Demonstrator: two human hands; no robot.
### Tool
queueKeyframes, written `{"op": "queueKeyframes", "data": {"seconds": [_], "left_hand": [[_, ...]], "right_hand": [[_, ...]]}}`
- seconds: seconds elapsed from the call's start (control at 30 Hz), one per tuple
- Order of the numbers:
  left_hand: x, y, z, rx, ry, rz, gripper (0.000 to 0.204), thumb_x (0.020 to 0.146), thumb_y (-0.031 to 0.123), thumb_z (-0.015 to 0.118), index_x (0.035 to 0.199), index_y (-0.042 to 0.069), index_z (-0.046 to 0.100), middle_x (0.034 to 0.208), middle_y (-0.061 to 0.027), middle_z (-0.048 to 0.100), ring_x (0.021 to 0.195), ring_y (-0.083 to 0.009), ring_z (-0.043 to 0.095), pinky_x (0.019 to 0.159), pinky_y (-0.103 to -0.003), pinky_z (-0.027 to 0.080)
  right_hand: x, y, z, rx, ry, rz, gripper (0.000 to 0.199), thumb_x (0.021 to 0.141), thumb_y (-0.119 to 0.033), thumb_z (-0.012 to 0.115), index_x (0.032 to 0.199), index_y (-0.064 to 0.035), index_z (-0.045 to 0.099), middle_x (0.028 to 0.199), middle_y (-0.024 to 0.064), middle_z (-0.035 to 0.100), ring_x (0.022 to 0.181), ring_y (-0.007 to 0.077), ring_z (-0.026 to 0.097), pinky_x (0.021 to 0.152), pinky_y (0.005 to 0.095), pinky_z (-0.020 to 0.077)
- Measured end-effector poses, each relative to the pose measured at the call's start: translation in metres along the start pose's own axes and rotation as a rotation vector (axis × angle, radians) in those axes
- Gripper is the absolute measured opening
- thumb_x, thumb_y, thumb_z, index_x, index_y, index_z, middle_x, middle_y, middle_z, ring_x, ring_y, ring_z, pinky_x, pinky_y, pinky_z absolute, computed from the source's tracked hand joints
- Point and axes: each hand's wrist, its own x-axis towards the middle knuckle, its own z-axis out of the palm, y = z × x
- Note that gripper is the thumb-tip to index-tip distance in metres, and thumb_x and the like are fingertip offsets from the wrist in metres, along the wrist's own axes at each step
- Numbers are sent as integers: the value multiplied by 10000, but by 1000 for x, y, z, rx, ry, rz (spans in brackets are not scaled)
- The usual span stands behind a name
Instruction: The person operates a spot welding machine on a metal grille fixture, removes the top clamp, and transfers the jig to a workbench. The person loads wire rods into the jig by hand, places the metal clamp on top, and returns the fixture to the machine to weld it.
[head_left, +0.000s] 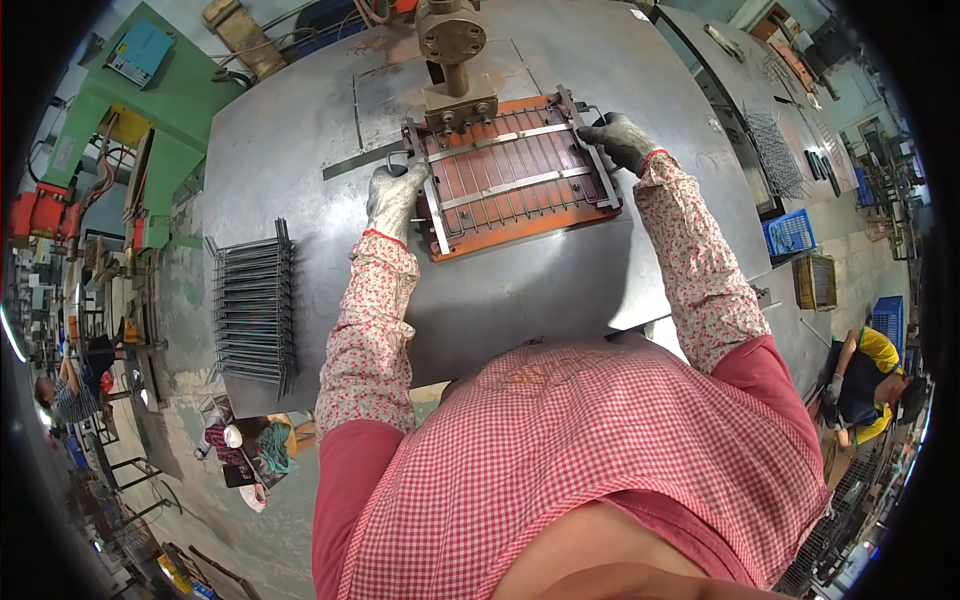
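Note:
A reddish-brown jig board (470, 246) lies on the grey metal table, tilted slightly. Thin metal rods (505, 165) are laid side by side across it, with flat steel bars (515, 183) crossing them. My left hand (395, 193), in a grey work glove, is closed at the wire handle on the board's left side. On the right side my right hand (622, 143), also gloved, closes around the other handle; its fingertips are partly hidden. Over the board's far left edge stands the machine's metal head (460, 100), looking like a welding electrode, close above the rods.
A stack of wire racks (252, 305) sits at the table's left edge. Green machinery (110, 110) rises at the far left. Beyond the right edge are wire mesh (772, 150), a blue crate (790, 234) and a co-worker (868, 380). Another person (72, 385) is at far left.

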Motion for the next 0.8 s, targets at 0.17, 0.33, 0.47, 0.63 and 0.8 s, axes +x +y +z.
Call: {"op": "queueKeyframes", "data": {"seconds": [0.17,0.33,0.47,0.63,0.8], "left_hand": [[5,-6,3,-24,-31,-12,568,719,413,739,1022,-54,624,890,-166,685,837,-294,658,774,-390,504],[7,-10,3,-3,-17,2,532,731,392,741,1009,-47,626,865,-156,683,805,-274,652,757,-380,504],[1,-9,1,-83,-43,-20,507,730,364,750,1007,-42,624,847,-135,677,776,-248,638,734,-362,500],[-6,6,-1,-15,-40,-13,522,727,379,754,1014,-38,625,871,-137,683,791,-251,645,749,-370,499],[33,-68,-42,-181,-87,-63,495,716,382,786,1009,11,642,841,-87,664,730,-208,613,694,-366,494]], "right_hand": [[8,8,6,-27,52,-19,514,789,-443,715,1024,9,646,774,83,605,657,174,558,556,332,458],[-1,2,5,29,20,7,514,796,-430,712,1058,6,641,810,101,625,673,178,558,583,354,466],[-6,-2,7,23,23,6,526,793,-422,717,1067,19,636,837,117,638,707,201,579,624,368,478],[-4,6,7,34,71,8,562,775,-420,724,1074,47,633,910,157,664,815,247,616,733,390,484],[-23,-37,41,25,-6,-60,733,718,-481,738,1120,111,578,1014,239,659,970,303,637,841,395,488]]}}
